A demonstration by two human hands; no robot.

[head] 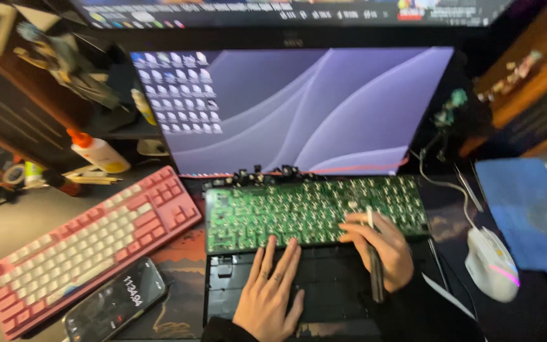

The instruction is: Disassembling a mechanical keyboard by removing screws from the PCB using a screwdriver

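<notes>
— What have you got on the desk there?

— A green keyboard circuit board (314, 212), lying tilted over the black keyboard case (286, 291) just in front of the monitor (299, 107); my left hand (270, 291) lies flat and spread wide, fingertips pressing the board's near edge, holding nothing; my right hand (381, 247) is curled around a thin pen-like tool (372, 253), its pale tip resting on the board's right half; what sort of tool it is, I cannot tell

— How do you keep that steady?

— As I judge it, the flat hand should bear down evenly so the board cannot rock on the case; the tool wants a light pencil grip, tip set on one spot only, wrist low and close to the board

— And the rest of the clutter?

— A pink and white keyboard (90, 244) lies slantwise to my left, a phone (116, 304) just beside its near corner, a glue bottle (99, 152) behind it; a white mouse (492, 263) sits well to the right, near a blue cloth (527, 202)
</notes>
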